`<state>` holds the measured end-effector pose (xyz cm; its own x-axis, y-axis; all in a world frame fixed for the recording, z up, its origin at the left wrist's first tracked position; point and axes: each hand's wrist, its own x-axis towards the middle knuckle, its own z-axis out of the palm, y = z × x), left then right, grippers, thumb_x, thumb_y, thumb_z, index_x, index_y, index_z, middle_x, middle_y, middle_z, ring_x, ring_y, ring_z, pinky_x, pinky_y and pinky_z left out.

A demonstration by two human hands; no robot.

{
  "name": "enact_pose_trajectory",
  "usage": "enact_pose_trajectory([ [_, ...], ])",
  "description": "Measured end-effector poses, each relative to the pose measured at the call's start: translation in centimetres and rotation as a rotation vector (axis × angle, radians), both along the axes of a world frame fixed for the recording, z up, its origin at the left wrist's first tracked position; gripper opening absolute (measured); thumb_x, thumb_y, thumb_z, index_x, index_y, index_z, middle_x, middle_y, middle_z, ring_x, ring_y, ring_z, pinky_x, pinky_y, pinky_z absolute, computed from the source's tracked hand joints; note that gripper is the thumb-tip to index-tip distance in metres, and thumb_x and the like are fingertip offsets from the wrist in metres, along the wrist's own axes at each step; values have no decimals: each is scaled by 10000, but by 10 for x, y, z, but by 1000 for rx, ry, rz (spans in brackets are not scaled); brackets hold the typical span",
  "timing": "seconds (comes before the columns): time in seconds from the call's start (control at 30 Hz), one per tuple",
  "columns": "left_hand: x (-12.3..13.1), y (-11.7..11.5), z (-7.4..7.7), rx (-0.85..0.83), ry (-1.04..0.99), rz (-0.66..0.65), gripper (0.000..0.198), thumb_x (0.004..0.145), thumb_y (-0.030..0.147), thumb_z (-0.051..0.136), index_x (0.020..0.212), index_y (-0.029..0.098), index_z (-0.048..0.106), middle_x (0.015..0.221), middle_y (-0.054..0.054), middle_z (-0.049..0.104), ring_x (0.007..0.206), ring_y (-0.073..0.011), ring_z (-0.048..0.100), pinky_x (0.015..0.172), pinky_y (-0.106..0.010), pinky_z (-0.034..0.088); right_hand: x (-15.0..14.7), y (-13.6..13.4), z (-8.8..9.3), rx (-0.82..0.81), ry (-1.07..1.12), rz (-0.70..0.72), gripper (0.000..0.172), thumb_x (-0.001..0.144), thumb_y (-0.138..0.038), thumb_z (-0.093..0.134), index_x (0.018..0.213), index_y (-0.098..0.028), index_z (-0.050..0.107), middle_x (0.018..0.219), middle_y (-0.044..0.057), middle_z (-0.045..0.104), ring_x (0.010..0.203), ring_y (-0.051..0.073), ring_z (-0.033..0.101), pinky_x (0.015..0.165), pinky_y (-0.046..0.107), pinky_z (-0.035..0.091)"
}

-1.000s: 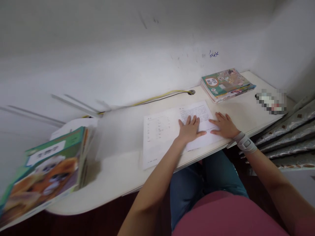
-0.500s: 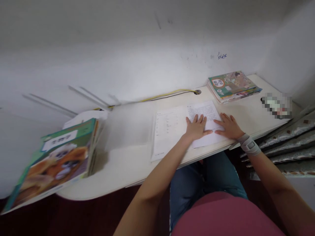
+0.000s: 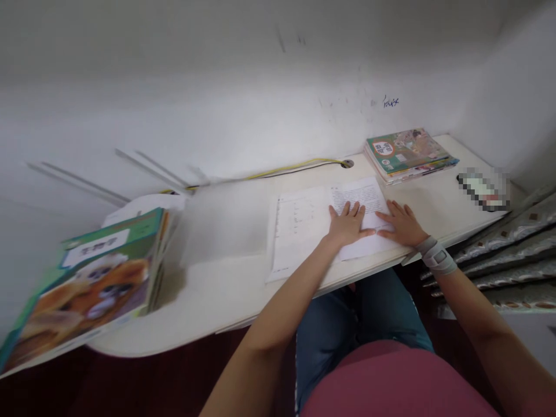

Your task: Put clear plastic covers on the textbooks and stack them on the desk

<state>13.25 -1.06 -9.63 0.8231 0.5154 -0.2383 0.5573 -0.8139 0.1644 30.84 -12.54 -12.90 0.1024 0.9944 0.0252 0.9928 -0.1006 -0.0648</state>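
Observation:
Printed sheets lie open on the white desk, a left page (image 3: 295, 229) and a right page (image 3: 362, 194) with dense text. My left hand (image 3: 347, 225) rests flat on the right page with its fingers spread. Beside it, my right hand (image 3: 403, 225) lies with fingers apart over that page's right edge, a grey band round the wrist. Neither hand grips anything. The part of the paper under my palms is hidden.
A book stack with an animal cover (image 3: 95, 284) overhangs the desk (image 3: 226, 289) at left. Another book stack (image 3: 408, 153) stands at back right, near a pixelated object (image 3: 484, 189). A yellow cable (image 3: 286, 168) runs along the wall to a round hole. Patterned curtain folds (image 3: 512, 255) hang at right.
The view has shifted slightly, so the left books and the right-hand objects appear a little further left. Both hands stay spread on the paper.

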Motion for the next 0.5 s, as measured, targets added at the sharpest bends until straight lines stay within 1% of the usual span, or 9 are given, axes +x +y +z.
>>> enact_pose_trajectory([
  [0.1,-2,2,0,-13,-95,-5,853,846,734,263,1506,197,208,1583,-102,131,1452,-367,72,1069,-718,35,0,0,0,5,10,-13,643,866,-619,450,1424,-301,422,1553,136,265,1417,343,240,1097,547,203],
  [0.17,-14,8,-1,-37,-200,45,829,858,715,280,1506,203,207,1587,-110,123,1457,-339,77,1110,-643,112,0,0,0,12,15,-20,642,864,-618,452,1421,-299,428,1552,128,271,1417,343,241,1096,544,212],
  [0.2,-24,13,-2,-43,-248,101,818,867,702,284,1507,200,202,1588,-118,118,1458,-329,81,1118,-606,155,1,-1,-1,19,18,-24,639,868,-613,449,1421,-293,428,1549,126,280,1415,339,246,1094,540,220],
  [0.27,-53,25,-6,-18,-301,264,795,886,672,284,1507,182,202,1586,-140,124,1454,-333,94,1116,-570,211,3,-1,-2,39,31,-28,628,879,-596,442,1419,-276,432,1535,130,311,1408,328,269,1089,531,242],
  [0.33,-87,36,-13,60,-288,432,778,900,640,290,1499,148,231,1572,-172,170,1443,-362,128,1108,-589,210,6,-2,-3,73,53,-22,601,891,-572,437,1405,-260,451,1515,132,352,1401,314,292,1081,524,266],
  [0.37,-103,40,-17,103,-266,485,762,909,615,296,1487,120,261,1557,-196,208,1434,-372,163,1108,-585,214,7,-2,-3,98,64,-26,579,900,-553,434,1390,-247,470,1501,135,376,1394,308,308,1076,524,277],
  [0.43,-132,43,-25,176,-243,533,750,916,584,313,1468,76,294,1526,-236,266,1419,-388,207,1101,-575,239,2,-2,1,165,63,-61,524,924,-506,414,1343,-210,521,1466,148,427,1378,305,340,1076,545,271],
  [0.5,-151,40,-32,203,-252,551,752,915,572,332,1460,55,302,1510,-257,287,1410,-406,217,1087,-578,266,-14,-3,8,245,34,-82,486,949,-458,379,1300,-175,559,1434,168,463,1366,309,358,1094,574,221],
])
